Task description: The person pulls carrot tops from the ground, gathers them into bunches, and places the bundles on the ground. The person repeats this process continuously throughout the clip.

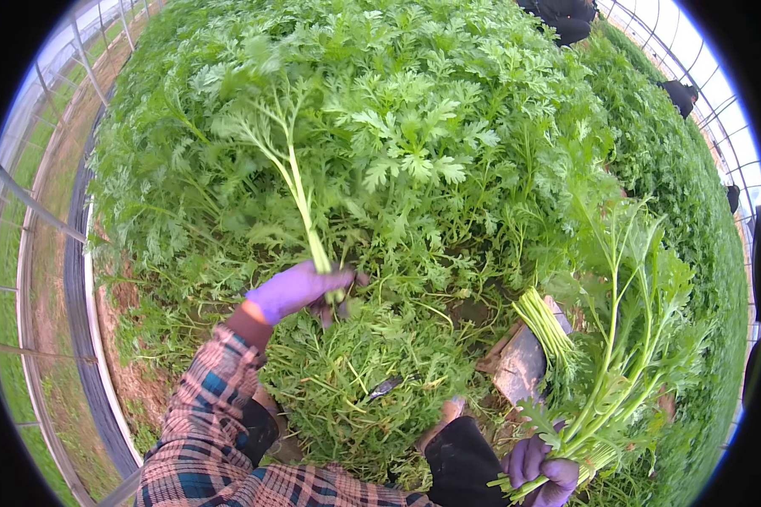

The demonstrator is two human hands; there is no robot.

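Purple gloves cover both hands. My left hand (307, 288) is closed around the stem bases of leafy greens (298, 190) with lobed leaves, their tops pointing away from me over the planted bed. At the lower right, my right hand (539, 470) grips the lower stems of a larger bunch of long-stemmed greens (615, 405), whose tops reach up and right. Beyond that bunch, a cut bundle of greens (545, 326) lies on a worn flat board (521, 366). Cut leaves and stems (349, 380) cover the ground between my boots, with a small dark object (385, 386) among them.
Dense standing greens (380, 82) fill the bed ahead and to the right. A white edge rail (98, 317) and metal greenhouse poles (38, 206) run along the left. Dark-clothed people (561, 19) are farther off at the upper right.
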